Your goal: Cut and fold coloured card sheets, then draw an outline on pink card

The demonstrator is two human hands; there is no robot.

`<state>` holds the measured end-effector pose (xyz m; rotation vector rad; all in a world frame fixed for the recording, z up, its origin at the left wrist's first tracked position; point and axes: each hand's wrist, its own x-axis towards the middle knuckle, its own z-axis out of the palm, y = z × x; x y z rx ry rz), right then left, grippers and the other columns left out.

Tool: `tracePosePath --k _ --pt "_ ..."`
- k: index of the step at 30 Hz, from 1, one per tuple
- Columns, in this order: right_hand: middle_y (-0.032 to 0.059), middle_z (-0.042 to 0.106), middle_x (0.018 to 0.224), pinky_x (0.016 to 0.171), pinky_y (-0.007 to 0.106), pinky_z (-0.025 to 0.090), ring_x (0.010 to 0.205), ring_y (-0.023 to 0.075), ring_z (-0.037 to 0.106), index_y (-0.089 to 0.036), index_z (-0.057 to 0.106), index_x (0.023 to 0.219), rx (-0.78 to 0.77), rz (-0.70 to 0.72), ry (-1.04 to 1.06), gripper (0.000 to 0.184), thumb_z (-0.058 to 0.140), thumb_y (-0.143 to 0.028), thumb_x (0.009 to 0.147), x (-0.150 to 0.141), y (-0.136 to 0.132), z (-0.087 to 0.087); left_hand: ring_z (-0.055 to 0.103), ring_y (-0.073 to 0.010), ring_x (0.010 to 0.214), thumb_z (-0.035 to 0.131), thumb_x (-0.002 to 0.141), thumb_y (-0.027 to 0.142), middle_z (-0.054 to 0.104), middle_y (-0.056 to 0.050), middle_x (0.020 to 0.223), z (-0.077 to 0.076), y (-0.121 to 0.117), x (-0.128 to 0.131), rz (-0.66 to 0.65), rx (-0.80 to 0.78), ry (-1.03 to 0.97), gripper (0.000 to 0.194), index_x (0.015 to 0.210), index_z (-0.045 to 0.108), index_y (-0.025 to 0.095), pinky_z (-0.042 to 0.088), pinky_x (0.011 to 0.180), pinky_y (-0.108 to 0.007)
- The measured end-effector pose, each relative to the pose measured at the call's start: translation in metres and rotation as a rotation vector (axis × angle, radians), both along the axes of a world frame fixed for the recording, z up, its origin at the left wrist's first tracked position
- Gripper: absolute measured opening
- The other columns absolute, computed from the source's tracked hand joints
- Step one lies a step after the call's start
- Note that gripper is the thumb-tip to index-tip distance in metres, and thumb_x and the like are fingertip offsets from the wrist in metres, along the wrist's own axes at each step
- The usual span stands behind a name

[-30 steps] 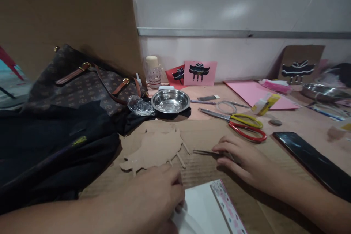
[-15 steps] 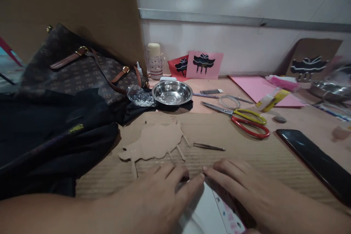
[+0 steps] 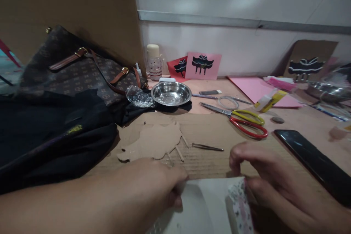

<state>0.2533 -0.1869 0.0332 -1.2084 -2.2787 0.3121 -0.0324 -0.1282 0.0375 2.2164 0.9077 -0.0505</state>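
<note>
A white sheet (image 3: 204, 204) lies at the near edge, with a floral patterned strip (image 3: 240, 208) standing up along its right side. My left hand (image 3: 161, 181) is closed at the sheet's upper left, fingers curled onto it. To the right, my right hand (image 3: 274, 182) is open, thumb apart from a bent index finger. Its thumb is at the patterned strip's top, and its lower fingers are hidden. Beyond my left hand lies an animal-shaped cardboard cutout (image 3: 156, 140) with thin legs, partly covered by that hand. Tweezers (image 3: 207, 147) rest between the hands, farther back.
Corrugated cardboard (image 3: 203, 126) covers the work surface. Scissors (image 3: 236, 117) and a phone (image 3: 309, 157) lie right. A metal bowl (image 3: 171, 98), bag of beads (image 3: 139, 97), bottle (image 3: 155, 64) and pink card (image 3: 204, 65) stand behind. Dark cloth (image 3: 55, 131) and a handbag (image 3: 71, 65) fill the left.
My hands have parted from where they nearly met. The right hand moved right and lifted its fingers. More of the white sheet shows, and the patterned strip now stands up at its right.
</note>
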Motion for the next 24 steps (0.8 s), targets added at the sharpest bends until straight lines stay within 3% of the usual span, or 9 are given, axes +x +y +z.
tracePosePath --k 3,6,8,10,13,15,18,21,24 --pt "0.0036 0.068 0.104 0.08 0.028 0.059 0.092 0.0188 0.069 -0.031 0.049 0.125 0.043 -0.182 0.052 0.029 0.044 -0.026 0.097 -0.001 0.016 -0.008 0.061 -0.0128 0.073 0.053 0.088 0.022 0.069 0.003 0.083 0.019 0.022 -0.006 0.034 0.024 -0.099 0.011 0.085 0.064 0.022 0.041 0.063 -0.021" --pt "0.0075 0.066 0.119 0.089 0.034 0.058 0.11 0.0234 0.065 -0.027 0.053 0.123 0.017 -0.177 0.094 0.028 0.047 -0.035 0.097 -0.003 0.03 -0.021 0.055 -0.0129 0.067 0.057 0.088 0.038 0.061 0.003 0.074 0.05 0.056 -0.012 0.071 0.16 -0.115 0.022 0.079 0.059 0.019 0.038 0.059 -0.022" --pt "0.0088 0.064 0.124 0.096 0.037 0.055 0.117 0.0242 0.061 -0.026 0.056 0.122 -0.029 -0.164 0.075 0.029 0.048 -0.036 0.097 -0.005 0.035 -0.029 0.053 -0.0136 0.065 0.058 0.087 0.046 0.058 0.002 0.071 0.071 0.084 -0.015 0.13 0.331 -0.073 0.029 0.079 0.058 0.018 0.036 0.057 -0.022" --pt "0.0097 0.064 0.127 0.1 0.039 0.052 0.12 0.0237 0.06 -0.024 0.057 0.122 -0.091 -0.168 0.05 0.031 0.046 -0.036 0.097 -0.006 0.035 -0.037 0.052 -0.0144 0.063 0.058 0.086 0.046 0.058 0.001 0.071 0.091 0.116 -0.013 0.206 0.616 -0.041 0.029 0.08 0.059 0.018 0.035 0.057 -0.024" --pt "0.0127 0.058 0.135 0.105 0.044 0.048 0.127 0.0248 0.055 -0.02 0.055 0.13 -0.2 -0.155 0.006 0.04 0.041 -0.039 0.097 -0.006 0.033 -0.045 0.059 -0.0189 0.079 0.058 0.087 0.039 0.066 -0.005 0.092 0.109 0.167 0.0 0.279 0.843 0.02 0.026 0.098 0.064 0.016 0.04 0.069 -0.027" --pt "0.015 0.053 0.141 0.108 0.047 0.044 0.131 0.0267 0.051 -0.017 0.053 0.135 -0.262 -0.167 -0.037 0.048 0.039 -0.043 0.097 -0.006 0.031 -0.047 0.062 -0.0204 0.087 0.052 0.092 0.037 0.069 -0.008 0.104 0.108 0.199 0.012 0.177 0.763 0.046 0.03 0.108 0.065 0.016 0.043 0.074 -0.028" --pt "0.0165 0.048 0.146 0.111 0.05 0.04 0.135 0.0295 0.047 -0.012 0.049 0.141 -0.328 -0.173 -0.114 0.056 0.037 -0.043 0.096 -0.006 0.031 -0.044 0.064 -0.0189 0.089 0.057 0.088 0.029 0.072 -0.005 0.108 0.087 0.235 0.033 0.037 0.675 0.136 0.025 0.107 0.069 0.017 0.045 0.077 -0.026" --pt "0.0157 0.048 0.146 0.112 0.049 0.039 0.134 0.0294 0.048 -0.011 0.05 0.142 -0.335 -0.141 -0.16 0.055 0.039 -0.039 0.096 -0.008 0.033 -0.039 0.065 -0.0204 0.092 0.068 0.081 0.028 0.073 -0.006 0.108 0.058 0.256 0.046 0.034 0.715 0.161 0.027 0.106 0.071 0.018 0.046 0.078 -0.026" --pt "0.0142 0.048 0.147 0.112 0.048 0.04 0.135 0.0292 0.047 -0.012 0.05 0.143 -0.283 -0.139 -0.176 0.054 0.04 -0.035 0.095 -0.008 0.035 -0.04 0.062 -0.0237 0.107 0.065 0.085 0.029 0.069 -0.009 0.12 0.039 0.262 0.048 0.063 0.813 0.119 0.033 0.116 0.068 0.017 0.045 0.086 -0.028"
